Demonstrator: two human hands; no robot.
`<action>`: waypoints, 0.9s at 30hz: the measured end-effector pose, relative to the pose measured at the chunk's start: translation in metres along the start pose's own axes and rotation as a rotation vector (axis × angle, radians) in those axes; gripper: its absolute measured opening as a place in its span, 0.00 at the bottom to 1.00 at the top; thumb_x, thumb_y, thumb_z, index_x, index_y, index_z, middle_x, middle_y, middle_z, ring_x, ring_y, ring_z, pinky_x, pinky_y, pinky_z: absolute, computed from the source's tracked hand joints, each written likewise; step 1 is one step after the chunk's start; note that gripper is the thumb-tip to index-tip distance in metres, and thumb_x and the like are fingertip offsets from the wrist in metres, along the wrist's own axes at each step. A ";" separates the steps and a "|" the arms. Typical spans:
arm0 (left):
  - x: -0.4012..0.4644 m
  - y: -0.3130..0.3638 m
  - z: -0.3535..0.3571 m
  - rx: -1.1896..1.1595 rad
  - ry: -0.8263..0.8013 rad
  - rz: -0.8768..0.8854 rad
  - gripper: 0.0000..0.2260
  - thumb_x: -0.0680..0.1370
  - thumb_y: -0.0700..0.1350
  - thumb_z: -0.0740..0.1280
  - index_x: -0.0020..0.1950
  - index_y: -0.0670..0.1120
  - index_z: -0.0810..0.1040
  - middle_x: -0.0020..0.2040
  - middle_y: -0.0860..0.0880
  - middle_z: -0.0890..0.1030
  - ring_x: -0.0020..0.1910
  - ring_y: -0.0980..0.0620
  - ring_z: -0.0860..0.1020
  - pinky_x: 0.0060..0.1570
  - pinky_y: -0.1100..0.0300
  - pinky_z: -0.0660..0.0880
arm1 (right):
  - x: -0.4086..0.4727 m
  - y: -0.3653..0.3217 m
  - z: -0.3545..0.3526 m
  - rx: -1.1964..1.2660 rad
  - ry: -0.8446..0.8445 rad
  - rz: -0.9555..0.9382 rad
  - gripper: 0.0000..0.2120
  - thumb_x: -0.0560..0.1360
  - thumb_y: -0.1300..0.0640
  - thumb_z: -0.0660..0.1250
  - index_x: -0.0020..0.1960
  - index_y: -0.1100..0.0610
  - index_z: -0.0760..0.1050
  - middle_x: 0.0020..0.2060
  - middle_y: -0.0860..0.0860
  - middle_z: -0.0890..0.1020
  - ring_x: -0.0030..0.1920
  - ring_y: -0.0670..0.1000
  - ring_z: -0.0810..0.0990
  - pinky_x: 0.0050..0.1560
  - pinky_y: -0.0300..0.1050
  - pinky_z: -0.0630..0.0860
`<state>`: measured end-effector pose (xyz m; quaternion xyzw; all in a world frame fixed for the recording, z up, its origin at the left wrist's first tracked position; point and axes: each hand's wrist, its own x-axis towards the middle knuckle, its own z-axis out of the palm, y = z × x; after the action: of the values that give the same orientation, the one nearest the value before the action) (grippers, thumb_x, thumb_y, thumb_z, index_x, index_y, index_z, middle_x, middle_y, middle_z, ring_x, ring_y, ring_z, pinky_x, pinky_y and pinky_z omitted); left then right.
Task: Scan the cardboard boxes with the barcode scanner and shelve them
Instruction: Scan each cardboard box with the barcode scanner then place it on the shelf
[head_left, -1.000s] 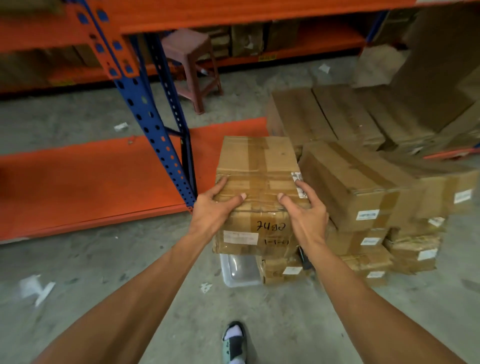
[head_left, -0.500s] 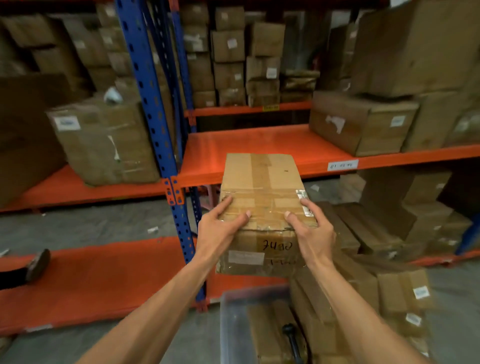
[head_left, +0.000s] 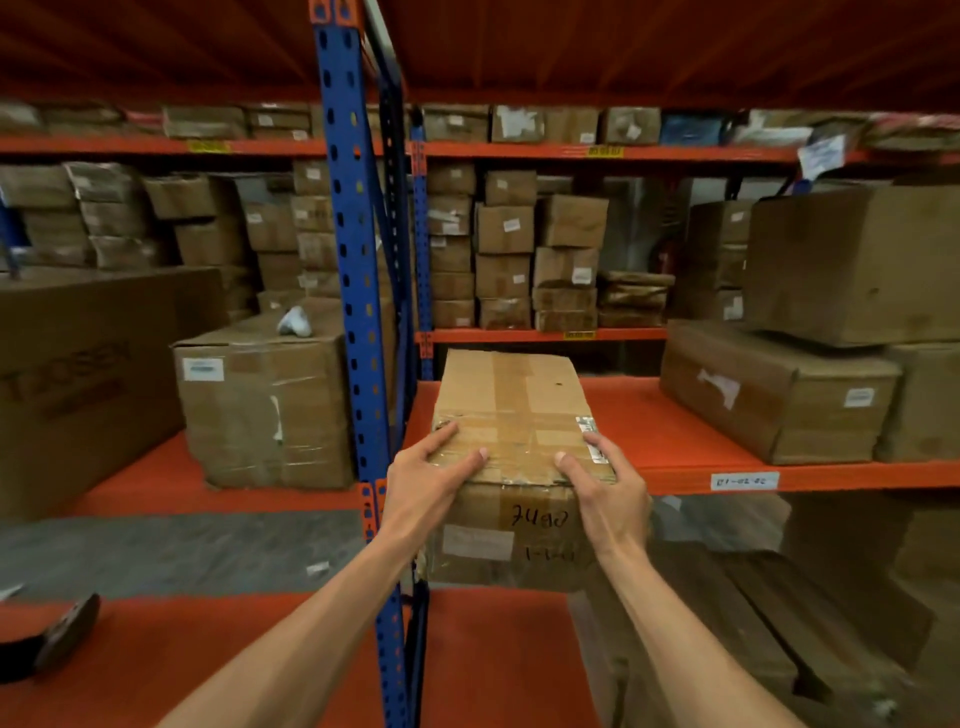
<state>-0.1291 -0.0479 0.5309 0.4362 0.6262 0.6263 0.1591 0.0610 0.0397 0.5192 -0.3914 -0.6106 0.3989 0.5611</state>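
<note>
I hold a taped cardboard box (head_left: 511, 410) with "7400" handwritten on its near face, level with the front edge of the orange middle shelf (head_left: 670, 436). My left hand (head_left: 423, 483) grips its near left corner, thumb on top. My right hand (head_left: 605, 488) grips the near right corner the same way. The box's far end reaches over the shelf, while its near end hangs out in front of the beam. No barcode scanner is in view.
A blue rack upright (head_left: 358, 332) stands just left of the box. A large box (head_left: 270, 400) sits left of the upright, and two stacked boxes (head_left: 779, 389) fill the shelf's right. More cartons line the back shelves. A person's shoe (head_left: 57, 634) lies on the lower left shelf.
I have lifted the box from the floor stack up to the middle shelf, and my view has risen from the floor to the shelving. Both hands keep the same grip.
</note>
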 end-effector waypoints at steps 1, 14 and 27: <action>0.017 -0.009 -0.002 0.006 0.000 -0.011 0.33 0.65 0.64 0.79 0.68 0.56 0.79 0.66 0.53 0.80 0.63 0.53 0.78 0.66 0.49 0.75 | 0.012 0.006 0.014 0.002 -0.002 0.012 0.27 0.65 0.37 0.73 0.63 0.41 0.79 0.61 0.46 0.83 0.63 0.51 0.79 0.66 0.58 0.76; 0.179 -0.121 -0.013 0.056 0.023 0.016 0.24 0.68 0.64 0.77 0.63 0.60 0.82 0.66 0.66 0.74 0.70 0.60 0.71 0.72 0.51 0.69 | 0.145 0.092 0.154 -0.004 -0.044 0.001 0.10 0.75 0.48 0.75 0.55 0.39 0.82 0.61 0.38 0.82 0.61 0.45 0.80 0.64 0.47 0.76; 0.188 -0.193 -0.021 1.309 0.086 1.032 0.26 0.85 0.51 0.56 0.80 0.40 0.57 0.80 0.36 0.57 0.79 0.38 0.58 0.78 0.42 0.53 | 0.143 0.197 0.170 -0.840 -0.099 -0.999 0.35 0.84 0.47 0.56 0.84 0.56 0.44 0.83 0.54 0.43 0.83 0.58 0.41 0.80 0.63 0.42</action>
<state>-0.3184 0.1102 0.4218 0.6482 0.5908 0.1463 -0.4576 -0.1114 0.2379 0.3810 -0.2275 -0.8479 -0.1647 0.4496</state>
